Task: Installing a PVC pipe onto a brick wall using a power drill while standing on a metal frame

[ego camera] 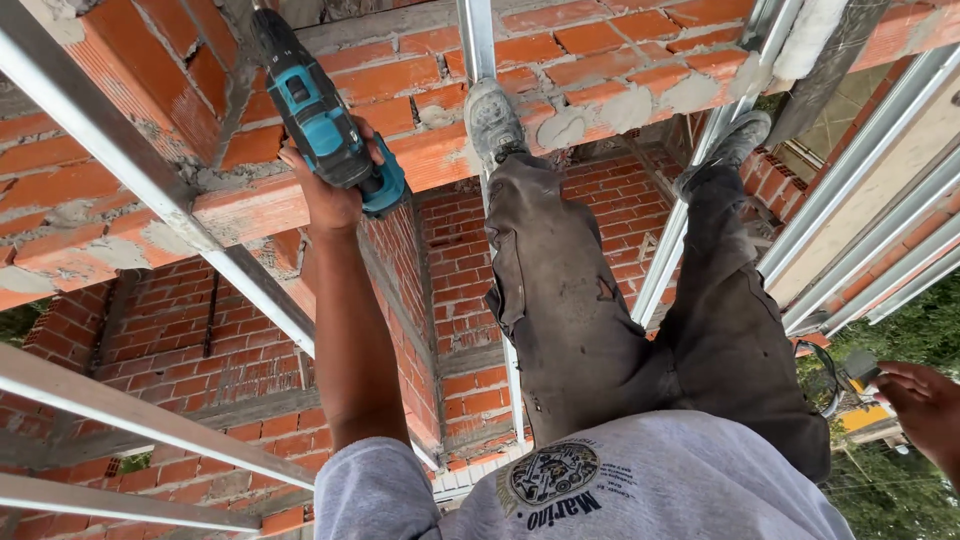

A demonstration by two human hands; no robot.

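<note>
My left hand (328, 195) is closed around the grip of a teal and black cordless drill (318, 115), held against the top of a red brick wall (560, 45) beside a slanted metal rail (120, 160). My right hand (925, 400) is at the right edge, out past my leg, gripping a small grey and yellow object (858, 372) that I cannot make out, with a thin wire loop beside it. My grey shoes (492, 118) rest on narrow metal profiles (478, 40) that cross the wall top. Dusty dark trousers and a grey shirt fill the lower middle.
Several light metal rails (870, 230) run diagonally at the right, and others (130, 420) cross at the lower left. Under me is a deep drop between brick walls (210, 340). Green foliage (900, 490) shows far below at the lower right.
</note>
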